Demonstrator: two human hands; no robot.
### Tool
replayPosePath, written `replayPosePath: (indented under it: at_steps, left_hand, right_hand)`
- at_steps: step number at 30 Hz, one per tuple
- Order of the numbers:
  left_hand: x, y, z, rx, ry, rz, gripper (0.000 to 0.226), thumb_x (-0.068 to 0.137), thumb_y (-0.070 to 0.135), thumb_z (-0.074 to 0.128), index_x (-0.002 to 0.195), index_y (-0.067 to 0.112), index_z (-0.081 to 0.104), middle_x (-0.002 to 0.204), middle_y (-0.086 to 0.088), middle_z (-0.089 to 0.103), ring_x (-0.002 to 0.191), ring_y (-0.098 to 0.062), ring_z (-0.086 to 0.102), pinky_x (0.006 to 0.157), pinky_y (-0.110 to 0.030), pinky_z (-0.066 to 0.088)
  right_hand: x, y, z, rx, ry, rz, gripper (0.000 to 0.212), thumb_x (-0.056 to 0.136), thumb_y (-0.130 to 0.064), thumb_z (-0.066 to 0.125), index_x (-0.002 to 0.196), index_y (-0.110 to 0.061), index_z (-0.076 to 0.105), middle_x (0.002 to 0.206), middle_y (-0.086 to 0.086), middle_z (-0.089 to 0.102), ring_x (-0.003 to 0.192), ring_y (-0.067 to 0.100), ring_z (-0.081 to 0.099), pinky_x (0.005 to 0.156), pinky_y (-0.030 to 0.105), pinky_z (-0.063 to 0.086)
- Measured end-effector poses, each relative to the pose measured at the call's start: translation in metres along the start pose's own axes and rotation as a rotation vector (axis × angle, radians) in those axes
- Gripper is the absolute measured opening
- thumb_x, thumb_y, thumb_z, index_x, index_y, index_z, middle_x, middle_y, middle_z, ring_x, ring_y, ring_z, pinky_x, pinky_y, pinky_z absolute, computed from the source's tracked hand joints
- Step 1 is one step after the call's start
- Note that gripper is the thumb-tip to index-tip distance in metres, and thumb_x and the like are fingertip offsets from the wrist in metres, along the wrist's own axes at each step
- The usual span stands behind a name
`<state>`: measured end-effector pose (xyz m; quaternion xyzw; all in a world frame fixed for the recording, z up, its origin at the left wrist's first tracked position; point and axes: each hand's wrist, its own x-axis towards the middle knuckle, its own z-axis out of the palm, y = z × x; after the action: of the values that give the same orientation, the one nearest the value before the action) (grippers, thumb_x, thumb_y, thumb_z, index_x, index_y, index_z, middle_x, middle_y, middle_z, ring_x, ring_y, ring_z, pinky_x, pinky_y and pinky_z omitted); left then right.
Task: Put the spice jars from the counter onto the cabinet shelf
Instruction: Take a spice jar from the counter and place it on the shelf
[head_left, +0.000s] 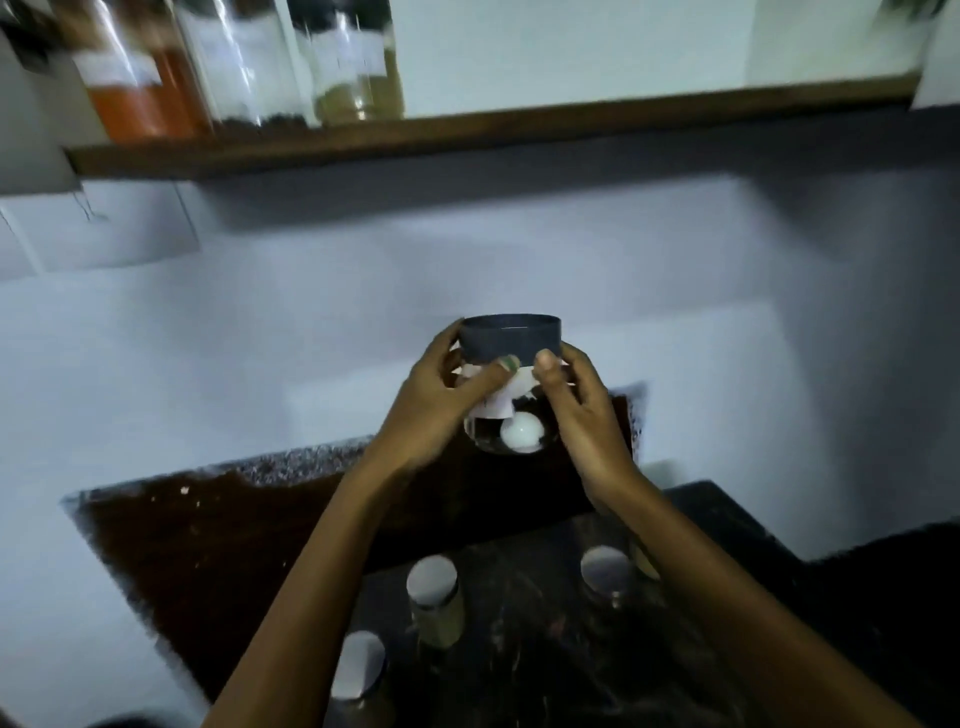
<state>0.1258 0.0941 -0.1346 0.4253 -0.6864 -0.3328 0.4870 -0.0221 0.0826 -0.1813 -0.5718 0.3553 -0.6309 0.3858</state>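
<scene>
I've got the round glass jar (506, 410) up in the air at centre frame, above the dark counter (218, 540). My left hand (441, 410) wraps its nine o'clock side, my right hand (576, 410) its three o'clock side, thumbs pressed just under the dark lid (511, 340). Wooden shelf (467, 132) at twelve o'clock, three jars (244, 67) at eleven. Three silver-capped jars (434, 597) stand at six.

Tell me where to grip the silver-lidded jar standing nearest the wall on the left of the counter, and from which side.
Grip that silver-lidded jar around its glass body just under the lid, coming down from above and the left. It stands upright, its sides look straight, and the left side is open counter, while both forearms cross to its right. Both hands are now occupied: left hand and right hand hold the dark-lidded jar.
</scene>
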Motion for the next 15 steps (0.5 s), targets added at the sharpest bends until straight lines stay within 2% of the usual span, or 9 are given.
replayPosePath:
  at_steps: [2, 4, 5, 7, 9, 11, 13, 15]
  left_hand:
    - [0.009, 0.017, 0.010, 0.021, 0.011, 0.088, 0.057, 0.081, 0.032, 0.070, 0.132, 0.033, 0.044, 0.112, 0.023, 0.062, 0.091, 0.012, 0.061, 0.067, -0.005, 0.049]
    - [0.016, 0.030, 0.020, -0.006, 0.027, 0.150, 0.068, 0.078, 0.026, 0.073, 0.136, 0.034, 0.038, 0.108, 0.032, 0.059, 0.093, 0.012, 0.061, 0.068, -0.010, 0.053]
    - [0.020, 0.036, 0.025, -0.023, 0.043, 0.162, 0.075, 0.077, 0.024, 0.074, 0.139, 0.033, 0.034, 0.113, 0.030, 0.056, 0.098, 0.007, 0.061, 0.070, -0.015, 0.056]
    - [0.025, 0.046, 0.033, -0.051, 0.096, 0.172, 0.084, 0.075, 0.023, 0.077, 0.143, 0.033, 0.030, 0.119, 0.021, 0.052, 0.103, -0.003, 0.061, 0.068, -0.020, 0.058]
    - [0.030, 0.054, 0.038, -0.070, 0.158, 0.200, 0.083, 0.072, 0.024, 0.080, 0.140, 0.036, 0.035, 0.118, 0.020, 0.053, 0.102, -0.006, 0.062, 0.065, -0.019, 0.058]
    - [0.034, 0.059, 0.041, -0.079, 0.219, 0.202, 0.079, 0.070, 0.028, 0.081, 0.135, 0.040, 0.038, 0.117, 0.019, 0.054, 0.103, -0.006, 0.061, 0.069, -0.025, 0.060]
    - [0.038, 0.062, 0.044, -0.055, 0.290, 0.188, 0.080, 0.066, 0.038, 0.083, 0.132, 0.045, 0.038, 0.117, 0.017, 0.054, 0.107, -0.011, 0.060, 0.079, -0.037, 0.060]
    - [0.042, 0.065, 0.048, 0.015, 0.381, 0.172, 0.084, 0.058, 0.050, 0.078, 0.131, 0.047, 0.036, 0.116, 0.018, 0.051, 0.111, -0.014, 0.058, 0.085, -0.041, 0.057]
  right_hand:
    - [0.012, -0.021, -0.007, 0.050, 0.025, -0.018, 0.056, 0.075, -0.060, 0.049, 0.119, -0.026, 0.055, 0.112, -0.001, 0.065, 0.103, 0.010, 0.063, 0.084, 0.022, 0.053]
    - [0.021, -0.040, -0.013, 0.101, 0.034, -0.045, 0.055, 0.075, -0.059, 0.047, 0.116, -0.024, 0.056, 0.101, -0.006, 0.068, 0.091, 0.003, 0.067, 0.072, 0.017, 0.053]
    - [0.025, -0.050, -0.016, 0.110, 0.028, -0.065, 0.052, 0.075, -0.059, 0.046, 0.114, -0.026, 0.057, 0.093, -0.011, 0.069, 0.085, 0.000, 0.068, 0.065, 0.013, 0.052]
    - [0.030, -0.063, -0.021, 0.107, 0.008, -0.093, 0.048, 0.075, -0.059, 0.043, 0.111, -0.031, 0.057, 0.087, -0.020, 0.071, 0.084, -0.003, 0.067, 0.062, 0.010, 0.051]
    - [0.034, -0.071, -0.026, 0.096, 0.003, -0.117, 0.051, 0.075, -0.061, 0.042, 0.119, -0.037, 0.053, 0.102, -0.022, 0.067, 0.096, -0.001, 0.065, 0.074, 0.016, 0.054]
    - [0.035, -0.075, -0.029, 0.056, 0.012, -0.119, 0.065, 0.073, -0.062, 0.045, 0.135, -0.046, 0.037, 0.131, -0.016, 0.048, 0.113, 0.004, 0.054, 0.089, 0.025, 0.050]
    - [0.033, -0.074, -0.030, 0.006, 0.000, -0.163, 0.067, 0.076, -0.062, 0.049, 0.138, -0.055, 0.023, 0.132, -0.025, 0.033, 0.114, -0.005, 0.046, 0.081, 0.011, 0.047]
    - [0.029, -0.071, -0.029, -0.045, -0.046, -0.202, 0.060, 0.080, -0.061, 0.052, 0.131, -0.065, 0.021, 0.122, -0.044, 0.029, 0.108, -0.021, 0.041, 0.067, -0.003, 0.042]
